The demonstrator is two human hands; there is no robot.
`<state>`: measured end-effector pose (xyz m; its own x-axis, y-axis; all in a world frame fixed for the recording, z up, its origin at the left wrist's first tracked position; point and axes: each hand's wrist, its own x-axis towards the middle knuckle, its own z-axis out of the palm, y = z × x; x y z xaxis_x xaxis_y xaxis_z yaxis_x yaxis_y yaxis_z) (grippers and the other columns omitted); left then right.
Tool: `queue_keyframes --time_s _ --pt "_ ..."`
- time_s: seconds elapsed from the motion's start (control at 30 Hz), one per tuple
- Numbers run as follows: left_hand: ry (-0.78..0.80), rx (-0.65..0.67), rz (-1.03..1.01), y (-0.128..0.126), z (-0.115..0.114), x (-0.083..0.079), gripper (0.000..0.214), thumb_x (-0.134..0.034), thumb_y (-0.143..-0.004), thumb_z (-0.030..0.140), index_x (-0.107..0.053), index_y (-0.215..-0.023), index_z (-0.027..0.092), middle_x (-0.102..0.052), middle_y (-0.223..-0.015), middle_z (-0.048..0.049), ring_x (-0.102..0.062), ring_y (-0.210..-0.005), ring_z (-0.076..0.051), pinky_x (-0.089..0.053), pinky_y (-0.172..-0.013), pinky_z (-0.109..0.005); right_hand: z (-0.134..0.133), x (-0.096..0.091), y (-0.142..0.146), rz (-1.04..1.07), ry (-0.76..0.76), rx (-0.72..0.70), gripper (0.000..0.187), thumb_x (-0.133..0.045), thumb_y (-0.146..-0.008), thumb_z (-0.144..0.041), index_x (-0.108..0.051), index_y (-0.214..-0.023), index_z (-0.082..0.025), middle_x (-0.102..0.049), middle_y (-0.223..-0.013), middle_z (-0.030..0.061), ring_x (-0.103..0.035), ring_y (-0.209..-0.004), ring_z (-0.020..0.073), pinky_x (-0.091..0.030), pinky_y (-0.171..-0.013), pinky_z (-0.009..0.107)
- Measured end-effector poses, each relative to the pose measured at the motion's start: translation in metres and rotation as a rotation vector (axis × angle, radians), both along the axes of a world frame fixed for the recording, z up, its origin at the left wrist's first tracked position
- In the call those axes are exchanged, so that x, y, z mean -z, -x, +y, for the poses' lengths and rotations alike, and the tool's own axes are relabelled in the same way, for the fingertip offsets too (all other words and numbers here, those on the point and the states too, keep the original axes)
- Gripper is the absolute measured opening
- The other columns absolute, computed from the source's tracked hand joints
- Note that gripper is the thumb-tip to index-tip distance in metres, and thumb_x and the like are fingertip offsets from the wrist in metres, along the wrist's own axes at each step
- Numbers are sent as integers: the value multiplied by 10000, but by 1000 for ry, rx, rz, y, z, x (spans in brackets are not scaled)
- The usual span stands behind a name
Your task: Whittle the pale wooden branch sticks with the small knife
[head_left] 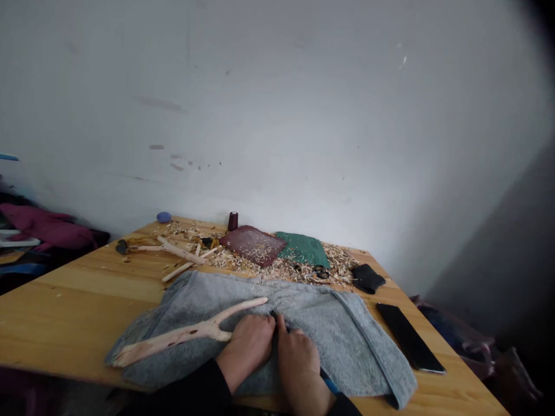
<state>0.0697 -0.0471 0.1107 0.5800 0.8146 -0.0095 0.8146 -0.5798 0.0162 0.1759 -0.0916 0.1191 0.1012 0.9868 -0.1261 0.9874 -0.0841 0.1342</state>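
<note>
Forked wooden branch (182, 336), peeled pale and flecked with dark knots, lies on a folded grey towel (347, 341) spread over a pine table (56, 294). Its fork sits just beside the left hand (250, 345), which is closed and resting knuckles-up on the towel; whether it grips the branch, I cannot tell. The right hand (299, 364) is closed around a slim blue-handled tool (330, 385), thumb raised.

Beyond the towel, a black pouch (367, 278) lies shut at the table's far corner, its contents hidden. Wood shavings (277, 267) cover the far edge, around a maroon leather pad (252, 245), a green pad (302, 249) and scissors (321, 271). Two pale carved sticks (180, 251) rest among them, near a dark spool (233, 221) and a blue ball (163, 217). A black phone (410, 338) lies right of the towel. Clothing (47, 226) is heaped past the table's left side.
</note>
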Motion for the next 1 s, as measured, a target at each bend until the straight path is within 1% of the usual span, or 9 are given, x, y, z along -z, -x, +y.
queue_keyframes --time_s 0.1,0.23,0.33,0.4,0.5,0.6,0.67,0.87,1.0 --pt "-20 -23 -1 -1 -4 6 366 -402 -875 46 -692 -1087 118 -762 -945 -153 -737 -868 -308 -581 -751 -414 0 -2 3 -15 11 7 657 -277 -917 34 -420 -1505 -223 -739 -997 197 -752 -857 229 -609 -679 352" --pt "-51 -103 6 -2 -12 14 419 -346 -886 5 -670 -1132 104 -748 -970 -182 -730 -893 -314 -580 -724 -417 -1 0 0 -2 -1 13 654 -286 -917 28 -405 -1513 -213 -742 -998 194 -753 -867 226 -602 -706 341" --pt "-56 -159 -19 0 -15 16 382 -323 -956 88 -676 -1097 125 -748 -951 -174 -726 -889 -314 -572 -728 -419 -2 5 -15 56 -26 -26 663 -321 -907 22 -409 -1513 -230 -753 -1011 169 -752 -882 226 -591 -734 324" --pt "-39 -188 -64 3 -16 15 375 -310 -995 166 -676 -1071 143 -750 -943 -158 -722 -886 -304 -559 -737 -407 -3 8 -29 108 -32 -43 688 -335 -901 13 -378 -1530 -261 -763 -1009 139 -754 -871 233 -586 -731 323" --pt "4 -179 -123 9 -17 10 389 -290 -1010 222 -670 -1054 149 -749 -960 -149 -712 -906 -292 -533 -758 -388 -3 13 -49 202 -56 -57 725 -341 -889 12 -336 -1551 -284 -778 -975 98 -756 -860 236 -566 -716 296" --pt "29 -164 -148 12 -19 4 408 -269 -1015 250 -662 -1050 148 -744 -964 -149 -704 -927 -295 -514 -771 -391 -2 16 -60 305 -69 -40 631 -336 -948 -83 -359 -1544 -290 -786 -940 81 -755 -861 231 -550 -703 279" --pt "49 -176 -165 13 -19 4 408 -265 -1016 257 -658 -1046 155 -742 -977 -141 -700 -947 -289 -504 -787 -386 -1 19 -63 345 -70 -33 588 -337 -971 -141 -372 -1538 -297 -787 -944 78 -754 -869 224 -544 -708 272" --pt "129 -226 -255 22 -8 6 394 -309 -1008 276 -689 -985 176 -756 -997 -107 -701 -967 -266 -490 -835 -366 -1 23 -64 365 -101 -38 583 -344 -976 -139 -378 -1531 -316 -790 -944 67 -753 -871 214 -536 -715 261" --pt "259 -199 -292 31 5 -9 351 -393 -971 286 -717 -871 198 -775 -943 -76 -716 -904 -236 -497 -779 -318 -4 22 -63 343 -110 -37 581 -342 -980 -144 -373 -1531 -329 -788 -922 62 -753 -850 219 -540 -700 270"
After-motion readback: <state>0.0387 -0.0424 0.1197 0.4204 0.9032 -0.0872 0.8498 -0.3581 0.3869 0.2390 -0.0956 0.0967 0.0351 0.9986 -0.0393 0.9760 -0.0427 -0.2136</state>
